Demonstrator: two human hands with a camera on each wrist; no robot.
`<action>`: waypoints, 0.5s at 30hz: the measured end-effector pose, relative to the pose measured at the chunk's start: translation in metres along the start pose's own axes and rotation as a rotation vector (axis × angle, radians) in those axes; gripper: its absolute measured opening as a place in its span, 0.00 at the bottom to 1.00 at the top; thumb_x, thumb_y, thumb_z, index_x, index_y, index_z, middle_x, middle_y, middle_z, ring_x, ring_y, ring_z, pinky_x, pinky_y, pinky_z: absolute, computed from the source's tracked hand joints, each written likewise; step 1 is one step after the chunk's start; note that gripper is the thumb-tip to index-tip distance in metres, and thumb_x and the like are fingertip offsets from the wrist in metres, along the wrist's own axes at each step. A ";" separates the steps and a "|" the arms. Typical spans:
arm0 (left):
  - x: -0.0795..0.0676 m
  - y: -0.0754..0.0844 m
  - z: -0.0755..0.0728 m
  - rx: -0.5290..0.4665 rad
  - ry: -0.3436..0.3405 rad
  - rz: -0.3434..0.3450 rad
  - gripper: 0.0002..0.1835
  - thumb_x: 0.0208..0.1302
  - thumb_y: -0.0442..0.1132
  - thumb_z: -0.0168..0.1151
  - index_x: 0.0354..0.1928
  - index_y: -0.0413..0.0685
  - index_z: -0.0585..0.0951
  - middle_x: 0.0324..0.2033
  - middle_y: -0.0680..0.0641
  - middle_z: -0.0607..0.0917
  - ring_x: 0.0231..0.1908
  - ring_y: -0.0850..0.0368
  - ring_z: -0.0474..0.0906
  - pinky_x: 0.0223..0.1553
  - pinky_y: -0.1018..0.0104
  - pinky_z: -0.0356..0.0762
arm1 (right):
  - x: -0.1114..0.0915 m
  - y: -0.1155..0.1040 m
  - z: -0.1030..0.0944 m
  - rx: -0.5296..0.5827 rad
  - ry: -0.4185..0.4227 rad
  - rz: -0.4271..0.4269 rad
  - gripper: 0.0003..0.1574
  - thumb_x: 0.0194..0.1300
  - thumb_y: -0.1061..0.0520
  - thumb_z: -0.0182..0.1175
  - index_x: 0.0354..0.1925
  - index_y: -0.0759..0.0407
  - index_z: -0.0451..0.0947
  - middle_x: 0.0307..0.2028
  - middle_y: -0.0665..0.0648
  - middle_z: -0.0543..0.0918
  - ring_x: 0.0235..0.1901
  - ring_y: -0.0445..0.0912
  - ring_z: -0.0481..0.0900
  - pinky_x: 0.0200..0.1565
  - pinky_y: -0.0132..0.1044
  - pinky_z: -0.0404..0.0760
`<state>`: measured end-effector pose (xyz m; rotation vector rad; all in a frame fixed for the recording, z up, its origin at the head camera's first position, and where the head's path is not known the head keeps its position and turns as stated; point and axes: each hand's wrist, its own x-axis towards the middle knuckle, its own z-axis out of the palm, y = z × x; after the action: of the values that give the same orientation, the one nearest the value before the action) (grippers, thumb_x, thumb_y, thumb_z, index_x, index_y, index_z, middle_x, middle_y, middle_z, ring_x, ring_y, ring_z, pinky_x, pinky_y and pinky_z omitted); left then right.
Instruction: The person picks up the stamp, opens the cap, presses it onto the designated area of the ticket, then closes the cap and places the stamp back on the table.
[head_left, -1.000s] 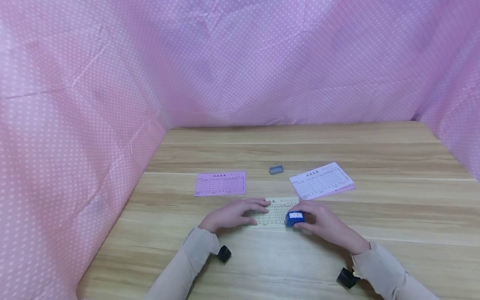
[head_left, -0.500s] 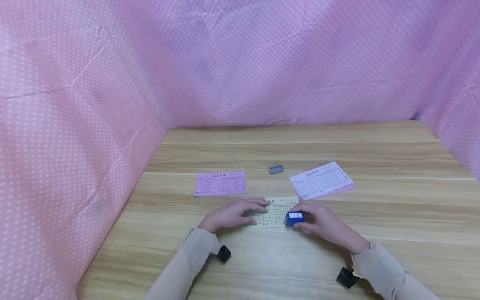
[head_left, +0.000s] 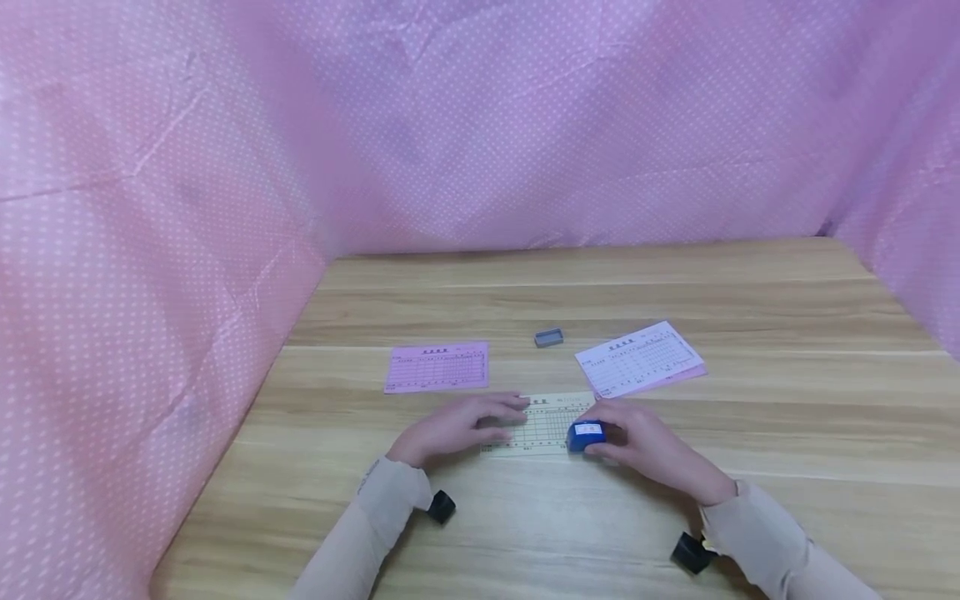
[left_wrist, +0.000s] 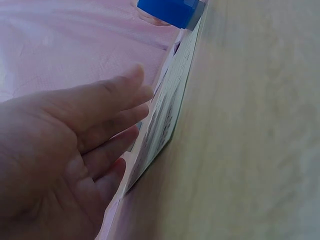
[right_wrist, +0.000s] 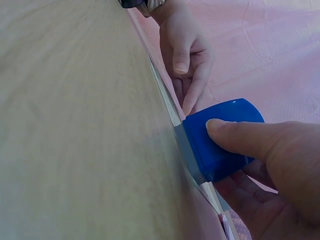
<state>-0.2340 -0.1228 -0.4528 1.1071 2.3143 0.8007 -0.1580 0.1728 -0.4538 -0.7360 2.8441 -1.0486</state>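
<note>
My right hand (head_left: 651,442) grips a blue self-inking stamp (head_left: 587,435) with a white label on top. In the right wrist view the thumb lies along one side of the stamp (right_wrist: 225,142), with fingers on the far side, and its grey base stands on the paper. Beneath it lies a pale yellow-green printed form (head_left: 547,425), its right end partly hidden by the stamp and hand. My left hand (head_left: 457,425) is over the form's left end, fingers loosely extended. The left wrist view shows those fingers beside the form (left_wrist: 167,117); whether they touch it is unclear.
Behind the hands lies a purple form (head_left: 437,367) on the left. A white form (head_left: 640,360) overlaps another purple sheet (head_left: 675,381) on the right. Between them sits a small grey cap (head_left: 549,337). A pink dotted curtain (head_left: 480,125) surrounds the wooden table (head_left: 480,292).
My left hand has shifted slightly left, showing more of the form. The right hand keeps its grip on the stamp at the same spot. The whole view has drifted a little.
</note>
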 end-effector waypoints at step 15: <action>-0.004 -0.009 0.002 0.078 -0.005 0.061 0.23 0.68 0.44 0.59 0.65 0.58 0.74 0.69 0.62 0.67 0.73 0.61 0.57 0.71 0.58 0.60 | 0.001 0.000 0.000 0.012 -0.011 0.004 0.20 0.56 0.57 0.70 0.49 0.52 0.82 0.46 0.50 0.86 0.46 0.45 0.82 0.50 0.41 0.82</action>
<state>-0.2353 -0.1298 -0.4593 1.2165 2.3353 0.7348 -0.1589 0.1725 -0.4537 -0.7325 2.8266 -1.0563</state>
